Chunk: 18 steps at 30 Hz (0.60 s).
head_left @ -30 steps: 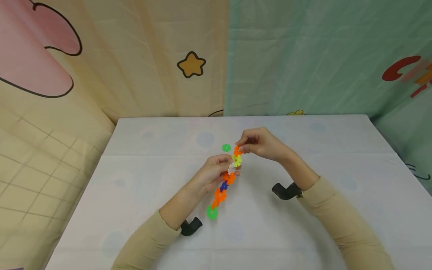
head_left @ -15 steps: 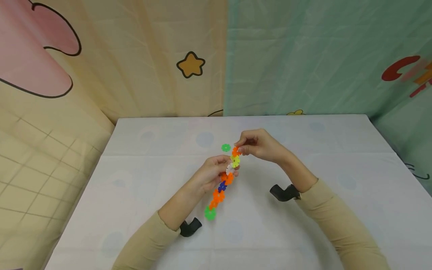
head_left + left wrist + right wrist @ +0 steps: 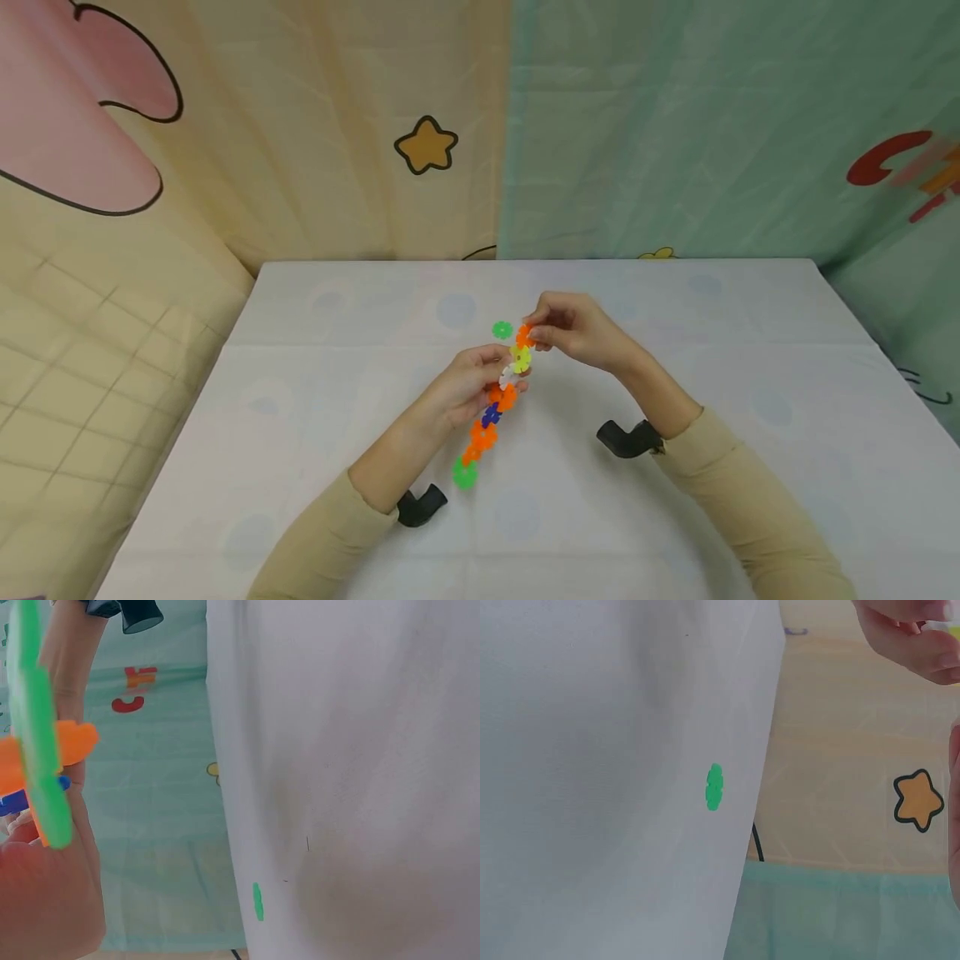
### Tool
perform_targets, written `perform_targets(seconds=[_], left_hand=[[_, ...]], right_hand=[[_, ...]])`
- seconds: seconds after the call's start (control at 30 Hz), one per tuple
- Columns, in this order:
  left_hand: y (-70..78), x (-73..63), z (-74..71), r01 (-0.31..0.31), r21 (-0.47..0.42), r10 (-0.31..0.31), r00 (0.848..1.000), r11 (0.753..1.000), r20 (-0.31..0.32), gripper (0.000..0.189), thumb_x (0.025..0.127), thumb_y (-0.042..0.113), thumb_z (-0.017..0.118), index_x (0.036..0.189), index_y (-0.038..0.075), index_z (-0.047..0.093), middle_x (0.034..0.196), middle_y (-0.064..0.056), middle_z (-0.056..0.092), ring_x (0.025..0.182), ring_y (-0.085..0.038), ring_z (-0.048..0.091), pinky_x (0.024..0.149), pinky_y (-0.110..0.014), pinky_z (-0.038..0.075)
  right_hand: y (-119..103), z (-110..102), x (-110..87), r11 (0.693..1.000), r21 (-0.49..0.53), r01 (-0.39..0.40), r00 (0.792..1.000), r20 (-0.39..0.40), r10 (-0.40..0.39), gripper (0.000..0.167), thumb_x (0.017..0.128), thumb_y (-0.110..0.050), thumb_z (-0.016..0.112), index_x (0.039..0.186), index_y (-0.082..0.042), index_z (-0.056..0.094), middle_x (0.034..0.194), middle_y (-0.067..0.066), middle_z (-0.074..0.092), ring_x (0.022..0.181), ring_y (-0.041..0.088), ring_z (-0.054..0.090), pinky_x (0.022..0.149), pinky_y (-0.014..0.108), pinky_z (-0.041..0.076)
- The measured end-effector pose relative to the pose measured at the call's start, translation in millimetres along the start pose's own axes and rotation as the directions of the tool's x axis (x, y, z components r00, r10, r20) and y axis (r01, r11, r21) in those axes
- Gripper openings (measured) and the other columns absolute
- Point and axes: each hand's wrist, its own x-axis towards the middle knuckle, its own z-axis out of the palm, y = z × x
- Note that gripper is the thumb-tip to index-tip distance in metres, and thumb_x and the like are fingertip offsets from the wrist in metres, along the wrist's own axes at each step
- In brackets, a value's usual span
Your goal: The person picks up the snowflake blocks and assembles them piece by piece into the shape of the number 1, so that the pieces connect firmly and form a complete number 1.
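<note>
A chain of flower-shaped interlocking discs [image 3: 483, 435] slants between my hands above the table, in orange, blue, white and yellow with a green disc [image 3: 465, 473] at its lower end. My left hand [image 3: 472, 387] pinches the chain around its white disc [image 3: 507, 377]. At the upper end, the thumb and fingers of my right hand [image 3: 570, 327] pinch an orange disc [image 3: 524, 336], which meets the yellow disc [image 3: 521, 359]. In the left wrist view the green end disc [image 3: 41, 750] looms close and blurred, partly covering the orange and blue ones.
One loose green disc [image 3: 502, 330] lies on the white-covered table [image 3: 337, 333], beyond the hands. Black curved pieces [image 3: 628, 438] stick out at both wrists. Printed curtains [image 3: 637, 125] hang behind the table's far edge.
Both hands stay at the upper chain and keep their pinch. The chain's lower end has drifted slightly left, and the right hand has sunk a little.
</note>
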Motion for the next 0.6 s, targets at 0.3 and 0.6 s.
perform_targets(seconds=[0.3, 0.6], left_hand=[[-0.4, -1.7, -2.7, 0.004, -0.024, -0.004, 1.0, 1.0, -0.004, 0.011, 0.097, -0.002, 0.044, 0.096, -0.001, 0.055, 0.096, -0.012, 0.059, 0.074, -0.016, 0.064, 0.074, -0.025, 0.054], [3.8, -6.9, -6.0, 0.016, 0.012, -0.016, 1.0, 1.0, -0.025, 0.017, 0.098, 0.001, 0.042, 0.108, -0.008, 0.053, 0.092, -0.009, 0.06, 0.071, -0.013, 0.064, 0.07, -0.022, 0.054]], right_hand=[[-6.2, -3.4, 7.1, 0.998, -0.068, 0.004, 0.998, 0.07, 0.0, 0.012, 0.085, 0.012, 0.058, 0.081, 0.001, 0.06, 0.078, 0.01, 0.064, 0.058, 0.021, 0.054, 0.054, 0.025, 0.049], [3.5, 14.1, -1.0, 0.996, 0.007, 0.083, 0.993, -0.083, -0.082, 0.013, 0.082, 0.019, 0.056, 0.085, 0.006, 0.06, 0.076, 0.015, 0.061, 0.059, 0.015, 0.057, 0.053, 0.026, 0.051]])
